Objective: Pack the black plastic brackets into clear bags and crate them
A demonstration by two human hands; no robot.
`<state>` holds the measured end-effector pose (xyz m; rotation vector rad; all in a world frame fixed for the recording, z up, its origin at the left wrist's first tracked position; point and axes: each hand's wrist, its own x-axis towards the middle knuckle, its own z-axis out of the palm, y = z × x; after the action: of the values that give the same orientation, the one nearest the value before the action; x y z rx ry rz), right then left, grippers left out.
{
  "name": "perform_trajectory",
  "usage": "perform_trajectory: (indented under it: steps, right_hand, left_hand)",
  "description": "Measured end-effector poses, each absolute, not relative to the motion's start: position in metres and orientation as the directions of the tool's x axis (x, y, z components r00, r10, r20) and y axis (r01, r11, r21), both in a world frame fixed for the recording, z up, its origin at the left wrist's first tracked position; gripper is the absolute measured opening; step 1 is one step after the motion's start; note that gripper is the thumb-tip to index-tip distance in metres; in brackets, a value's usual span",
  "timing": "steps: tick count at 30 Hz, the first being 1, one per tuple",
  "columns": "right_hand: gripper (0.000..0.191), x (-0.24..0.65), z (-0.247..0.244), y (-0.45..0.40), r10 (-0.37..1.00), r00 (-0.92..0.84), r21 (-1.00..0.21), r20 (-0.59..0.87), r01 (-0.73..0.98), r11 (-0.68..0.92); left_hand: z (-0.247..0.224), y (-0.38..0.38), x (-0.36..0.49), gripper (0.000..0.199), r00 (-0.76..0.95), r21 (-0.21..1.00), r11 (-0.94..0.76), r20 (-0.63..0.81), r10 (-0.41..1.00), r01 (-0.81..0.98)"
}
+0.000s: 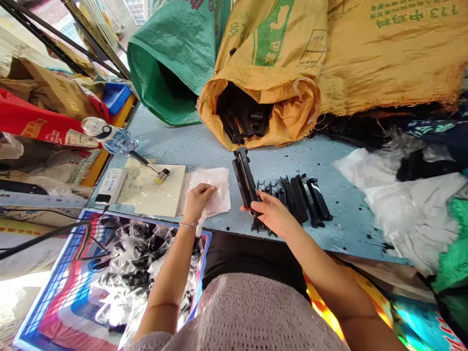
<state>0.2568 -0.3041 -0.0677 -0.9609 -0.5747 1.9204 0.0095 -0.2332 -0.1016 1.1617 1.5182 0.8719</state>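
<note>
My right hand (272,209) is closed around the lower end of some long black plastic parts (245,178), held together and tilted up over the table. More black plastic parts (298,197) lie side by side just beyond and right of that hand. At a stack of clear plastic bags (219,187), my left hand (199,197) pinches with thumb and forefinger, seemingly on the top bag's film. The thin film makes the exact grip hard to see.
An orange woven sack (292,131) lies open with black parts inside, beside a green sack (157,92). Left stand a water bottle (113,136), a cardboard sheet (168,195) and a brush-like tool (144,161). Below, a blue basket (54,287) holds bagged parts. White cloth (402,190) lies right.
</note>
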Motion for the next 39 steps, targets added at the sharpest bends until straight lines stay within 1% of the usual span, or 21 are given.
perform_trajectory:
  steps: [3, 6, 9, 11, 12, 14, 15, 17, 19, 21, 23, 25, 26, 28, 29, 30, 32, 34, 35, 37, 39]
  right_hand:
    - [0.032, 0.233, -0.063, -0.283, 0.827, -0.419, -0.621, -0.375, -0.549, -0.559]
    - [0.033, 0.208, -0.067, -0.262, 0.784, -0.48, -0.575, -0.394, -0.537, -0.618]
    - [0.033, 0.198, -0.079, -0.247, 0.77, -0.432, -0.546, -0.47, -0.543, -0.638]
    - [0.035, 0.201, -0.084, -0.245, 0.787, -0.335, -0.549, -0.518, -0.576, -0.606]
    - [0.035, 0.205, -0.083, -0.246, 0.806, -0.281, -0.571, -0.521, -0.587, -0.574]
    - [0.033, 0.209, -0.078, -0.252, 0.852, -0.212, -0.633, -0.479, -0.588, -0.502]
    - [0.033, 0.21, -0.074, -0.256, 0.868, -0.214, -0.656, -0.448, -0.582, -0.482]
    - [0.031, 0.207, -0.066, -0.261, 0.863, -0.303, -0.66, -0.404, -0.557, -0.504]
    - [0.032, 0.2, -0.062, -0.262, 0.813, -0.424, -0.629, -0.398, -0.519, -0.579]
    - [0.032, 0.194, -0.063, -0.258, 0.788, -0.45, -0.598, -0.419, -0.517, -0.613]
    - [0.032, 0.193, -0.069, -0.252, 0.799, -0.397, -0.577, -0.452, -0.553, -0.601]
    - [0.032, 0.197, -0.074, -0.247, 0.806, -0.347, -0.573, -0.48, -0.572, -0.587]
    - [0.033, 0.199, -0.077, -0.246, 0.804, -0.338, -0.579, -0.489, -0.564, -0.589]
    - [0.032, 0.207, -0.079, -0.247, 0.813, -0.314, -0.619, -0.491, -0.531, -0.579]
    - [0.032, 0.211, -0.078, -0.25, 0.828, -0.29, -0.65, -0.481, -0.516, -0.558]
    - [0.033, 0.215, -0.076, -0.253, 0.847, -0.267, -0.68, -0.46, -0.506, -0.53]
    - [0.035, 0.222, -0.07, -0.262, 0.878, -0.261, -0.724, -0.4, -0.498, -0.478]
    - [0.035, 0.224, -0.063, -0.27, 0.884, -0.316, -0.73, -0.344, -0.502, -0.464]
    - [0.034, 0.222, -0.06, -0.272, 0.875, -0.357, -0.72, -0.326, -0.507, -0.475]
    - [0.034, 0.212, -0.059, -0.273, 0.843, -0.435, -0.684, -0.316, -0.511, -0.521]
    - [0.035, 0.198, -0.063, -0.268, 0.805, -0.489, -0.641, -0.336, -0.507, -0.576]
  left_hand:
    - [-0.098, -0.235, 0.008, 0.035, -0.038, 0.954, 0.293, -0.291, 0.956, 0.057]
    - [-0.093, -0.239, 0.01, 0.033, -0.042, 0.966, 0.254, -0.256, 0.966, -0.045]
    - [-0.087, -0.243, 0.005, 0.035, -0.073, 0.973, 0.203, -0.212, 0.975, -0.107]
    - [-0.085, -0.244, -0.002, 0.037, -0.11, 0.979, 0.16, -0.175, 0.978, -0.126]
    - [-0.085, -0.244, -0.005, 0.039, -0.127, 0.983, 0.139, -0.155, 0.98, -0.123]
    - [-0.088, -0.244, -0.006, 0.043, -0.142, 0.989, 0.111, -0.125, 0.982, -0.102]
    - [-0.091, -0.243, -0.004, 0.045, -0.144, 0.99, 0.103, -0.116, 0.983, -0.094]
    - [-0.096, -0.242, 0.004, 0.047, -0.113, 0.992, 0.1, -0.109, 0.988, -0.08]
    - [-0.099, -0.242, 0.01, 0.046, -0.067, 0.994, 0.093, -0.097, 0.993, -0.056]
    - [-0.098, -0.243, 0.01, 0.041, -0.041, 0.997, 0.063, -0.065, 0.997, -0.034]
    - [-0.093, -0.246, 0.001, 0.03, -0.034, 1.0, -0.004, 0.005, 0.999, 0.03]
    - [-0.087, -0.249, -0.013, 0.011, 0.005, 0.97, -0.096, 0.097, 0.995, 0.223]
    - [-0.083, -0.25, -0.02, 0.008, 0.035, 0.925, -0.139, 0.135, 0.99, 0.354]
    - [-0.077, -0.251, -0.03, 0.022, 0.081, 0.804, -0.182, 0.166, 0.983, 0.566]
    - [-0.075, -0.251, -0.033, 0.027, 0.092, 0.766, -0.181, 0.159, 0.983, 0.617]
    - [-0.074, -0.251, -0.034, 0.029, 0.095, 0.76, -0.168, 0.14, 0.986, 0.628]
    - [-0.074, -0.25, -0.032, 0.03, 0.098, 0.825, -0.109, 0.065, 0.993, 0.554]
    - [-0.077, -0.249, -0.025, 0.034, 0.094, 0.919, -0.018, -0.02, 0.995, 0.394]
    - [-0.079, -0.248, -0.02, 0.039, 0.086, 0.952, 0.024, -0.053, 0.995, 0.306]
    - [-0.085, -0.247, -0.011, 0.048, 0.065, 0.981, 0.072, -0.084, 0.994, 0.178]
    - [-0.089, -0.248, -0.004, 0.051, 0.064, 0.986, 0.079, -0.089, 0.994, 0.146]
